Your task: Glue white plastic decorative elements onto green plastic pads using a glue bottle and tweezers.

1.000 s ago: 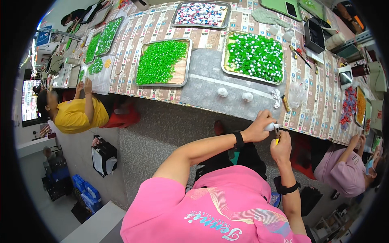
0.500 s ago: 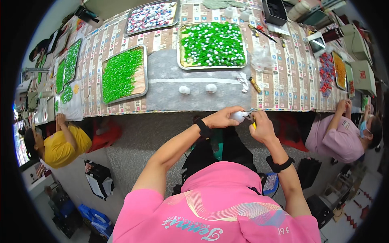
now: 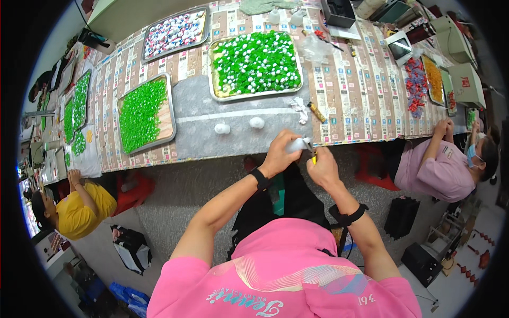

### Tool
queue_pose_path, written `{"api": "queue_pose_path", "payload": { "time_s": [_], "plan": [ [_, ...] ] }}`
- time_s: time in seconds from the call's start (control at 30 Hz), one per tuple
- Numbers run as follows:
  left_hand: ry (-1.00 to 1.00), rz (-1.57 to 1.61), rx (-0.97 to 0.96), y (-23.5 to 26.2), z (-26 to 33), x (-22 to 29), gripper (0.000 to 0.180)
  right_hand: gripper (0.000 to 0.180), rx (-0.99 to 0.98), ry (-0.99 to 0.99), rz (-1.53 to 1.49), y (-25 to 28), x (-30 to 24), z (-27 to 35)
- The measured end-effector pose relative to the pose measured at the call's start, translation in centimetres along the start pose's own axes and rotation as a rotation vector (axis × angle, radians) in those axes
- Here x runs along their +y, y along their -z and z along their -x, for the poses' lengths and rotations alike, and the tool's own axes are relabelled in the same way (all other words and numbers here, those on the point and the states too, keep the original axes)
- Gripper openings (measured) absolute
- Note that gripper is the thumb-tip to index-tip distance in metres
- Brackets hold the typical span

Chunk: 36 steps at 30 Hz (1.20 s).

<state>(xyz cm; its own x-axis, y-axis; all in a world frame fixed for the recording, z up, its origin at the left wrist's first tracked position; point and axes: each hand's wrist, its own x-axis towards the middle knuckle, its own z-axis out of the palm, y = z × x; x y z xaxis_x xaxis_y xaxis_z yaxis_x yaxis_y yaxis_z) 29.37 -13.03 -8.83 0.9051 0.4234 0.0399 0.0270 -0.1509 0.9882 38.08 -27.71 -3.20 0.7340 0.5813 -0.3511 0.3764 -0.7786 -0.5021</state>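
My left hand point(image 3: 281, 155) is closed around a small white plastic bottle point(image 3: 298, 144), just off the table's near edge. My right hand point(image 3: 323, 168) grips a small yellow-handled tool point(image 3: 314, 157). Its metal end meets the bottle's tip; whether it is pliers or a cutter I cannot tell. Two more white bottles, a left one point(image 3: 222, 129) and a right one point(image 3: 256, 123), lie on the grey cloth point(image 3: 193, 140). Right of them are a crumpled white tissue point(image 3: 299, 109) and a yellow-and-black tube-like item point(image 3: 317, 112).
A metal tray point(image 3: 254, 97) of green and white pieces stands beyond the cloth. Left of it are a tray point(image 3: 172, 106) of green pieces and one point(image 3: 207, 26) of red, white and blue pieces. One seated person in yellow point(image 3: 87, 209) is left, another in pink point(image 3: 437, 167) right.
The whole view has shifted, and the table contents sit farther left in it. Both hands still hold the bottle and the tool together; the bottle's tip now points more upward.
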Motion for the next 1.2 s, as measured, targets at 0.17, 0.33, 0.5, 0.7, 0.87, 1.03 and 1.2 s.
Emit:
{"api": "queue_pose_path", "payload": {
  "time_s": [0.17, 0.33, 0.5, 0.7, 0.87, 1.03, 1.2],
  "plan": [
    [0.039, 0.019, -0.051, 0.2, -0.2, -1.0, 0.036, 0.025, 0.056, 0.053, 0.005, -0.5, 0.1, -0.7],
    [0.121, 0.031, -0.149, 1.2, -0.4, -2.2, 0.039, 0.029, 0.024, 0.207, 0.127, 0.2, 0.8, -1.4],
    [-0.010, 0.075, -0.103, 1.5, -0.8, -3.2, 0.036, 0.030, 0.019, 0.161, 0.089, 0.2, 2.5, -2.8],
    [0.028, -0.114, 0.062, 0.8, -1.3, -3.3, 0.038, 0.031, -0.207, -0.063, -0.062, -1.1, 4.3, -5.1],
    [0.023, -0.137, 0.151, 0.3, -1.8, -3.5, 0.039, 0.027, -0.576, -0.515, -0.531, -0.9, 4.5, -6.2],
    [0.030, -0.133, 0.182, 0.2, -1.9, -3.5, 0.041, 0.020, -0.770, -0.681, -0.711, 0.1, 4.4, -7.2],
    [-0.013, -0.183, 0.194, 0.1, -1.2, -3.1, 0.060, 0.024, -0.797, -0.741, -0.801, -0.1, 4.8, -7.9]
  ]
}}
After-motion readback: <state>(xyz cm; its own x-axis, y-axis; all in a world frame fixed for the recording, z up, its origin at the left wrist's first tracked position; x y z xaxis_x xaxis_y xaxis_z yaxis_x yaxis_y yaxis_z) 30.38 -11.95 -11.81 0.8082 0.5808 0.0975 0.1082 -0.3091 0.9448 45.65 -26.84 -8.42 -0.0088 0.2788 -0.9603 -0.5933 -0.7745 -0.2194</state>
